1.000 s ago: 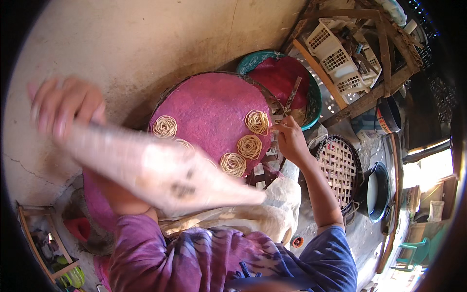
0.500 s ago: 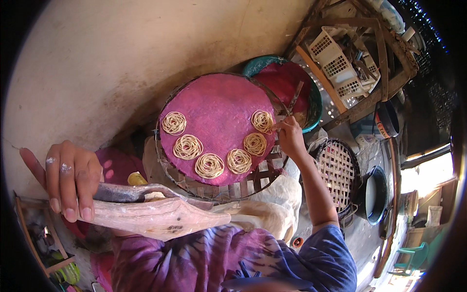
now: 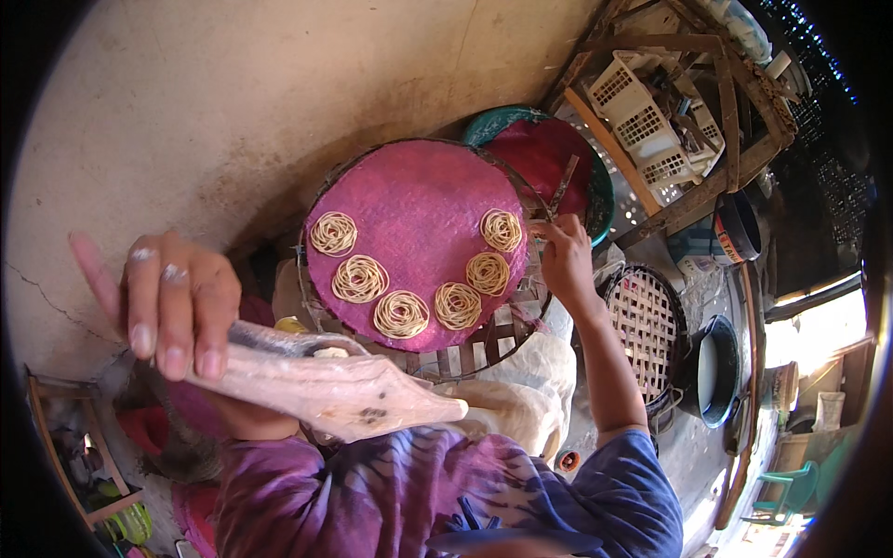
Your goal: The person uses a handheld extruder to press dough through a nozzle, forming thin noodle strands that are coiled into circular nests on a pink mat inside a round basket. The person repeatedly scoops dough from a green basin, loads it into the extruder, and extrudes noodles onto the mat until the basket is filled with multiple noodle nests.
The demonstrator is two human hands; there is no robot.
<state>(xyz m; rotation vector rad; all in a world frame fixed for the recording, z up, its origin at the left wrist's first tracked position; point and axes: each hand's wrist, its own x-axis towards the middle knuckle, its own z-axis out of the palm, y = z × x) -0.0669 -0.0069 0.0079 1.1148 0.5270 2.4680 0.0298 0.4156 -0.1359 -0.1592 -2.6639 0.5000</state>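
Observation:
My left hand (image 3: 186,298) curls its fingers over one end of a long, pale, shaped wooden tool (image 3: 316,386) with a dark metal part along its upper side. It is held close to me, and its tapered end points right. On the round basket tray (image 3: 327,337) lies a reddish-purple cloth (image 3: 409,219). Several coiled nests of pale yellow strands (image 3: 402,314) sit on it in a curve along the left, near and right sides. My right hand (image 3: 569,260) is closed at the tray's right rim, beside the farthest right nest; what its fingers hold is hidden.
Behind the tray's right side stands a green tub (image 3: 605,200) with red cloth inside. To the right are a woven basket (image 3: 642,330), a dark basin (image 3: 716,372) and a wooden rack with a white plastic crate (image 3: 642,121). A stained wall (image 3: 233,112) rises beyond the tray.
My left hand and the wooden tool have moved right, and the hand is a little lower. My right fingers have drawn away from the farthest right nest, slightly up and right.

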